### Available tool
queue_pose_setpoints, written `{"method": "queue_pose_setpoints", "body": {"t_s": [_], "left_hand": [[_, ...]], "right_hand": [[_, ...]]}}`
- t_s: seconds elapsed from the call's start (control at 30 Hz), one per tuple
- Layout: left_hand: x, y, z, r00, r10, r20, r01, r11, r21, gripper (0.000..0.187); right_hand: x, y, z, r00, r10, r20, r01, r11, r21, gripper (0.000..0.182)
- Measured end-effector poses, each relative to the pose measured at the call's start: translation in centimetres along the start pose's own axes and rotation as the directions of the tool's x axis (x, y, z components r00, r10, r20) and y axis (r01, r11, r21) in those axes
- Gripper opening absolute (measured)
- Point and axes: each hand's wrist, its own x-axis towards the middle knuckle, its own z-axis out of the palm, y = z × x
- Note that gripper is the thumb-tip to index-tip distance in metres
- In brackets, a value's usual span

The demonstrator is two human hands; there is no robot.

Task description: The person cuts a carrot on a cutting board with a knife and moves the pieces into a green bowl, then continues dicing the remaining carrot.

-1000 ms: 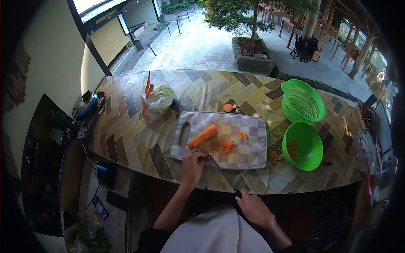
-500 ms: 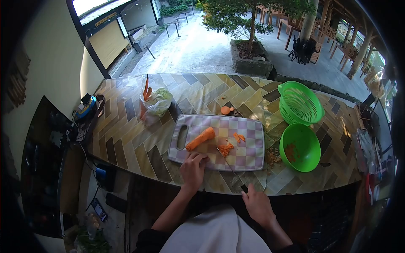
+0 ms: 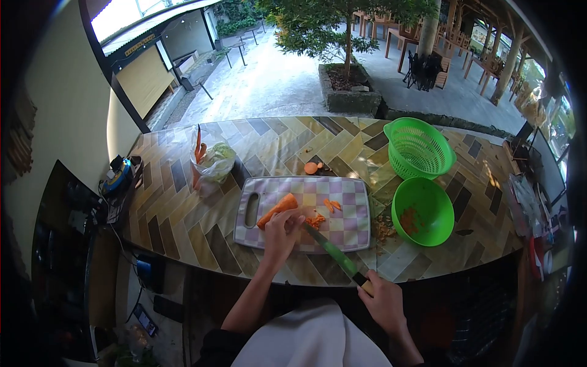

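My right hand [image 3: 384,301] is closed around the light-coloured handle of a knife [image 3: 334,252]. Its blade slants up and left over the front edge of the checkered cutting board [image 3: 352,229], the flat side showing. My left hand [image 3: 284,231] reaches over the board with fingers stretched out, right at the knife's tip and beside a small pile of chopped carrot [image 3: 315,221]. Behind those fingers lies a large peeled carrot piece [image 3: 286,202], partly covered by the hand. A few carrot strips [image 3: 332,205] rest farther right on the board.
Right of the board stands a green bowl [image 3: 437,211] with orange bits inside, and behind it a green colander [image 3: 422,147]. Peelings [image 3: 383,229] lie beside the bowl. Carrot ends [image 3: 312,167] sit behind the board. A plastic bag [image 3: 215,164] with vegetables is at back left.
My left hand has moved up and over the carrot towards the chopped pile. The knife has turned to show its flat side, its tip now at my left fingers. The whole view has shifted slightly.
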Motion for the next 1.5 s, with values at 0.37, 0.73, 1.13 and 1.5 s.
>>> {"method": "queue_pose_setpoints", "body": {"t_s": [0.37,0.73,1.13,1.5], "left_hand": [[3.6,0.7,3.7,0.953,0.230,0.198,-0.213,0.972,-0.101,0.024],[9.9,-1.6,6.3,0.674,0.332,0.660,-0.291,0.940,-0.176,0.031],[12.3,0.5,6.2,0.482,0.250,0.840,-0.608,0.786,0.114,0.017],[12.5,0.4,6.9,0.475,0.229,0.850,-0.633,0.760,0.149,0.015]], "right_hand": [[0.1,1.3,-1.7,0.981,0.172,-0.088,-0.142,0.950,0.278,0.026],[-0.9,1.7,-1.1,0.971,0.226,-0.081,-0.177,0.900,0.398,0.026],[-1.0,2.7,-0.9,0.972,0.228,-0.052,-0.191,0.904,0.383,0.027],[-0.8,3.0,-0.2,0.975,0.222,-0.007,-0.201,0.896,0.397,0.030]]}}
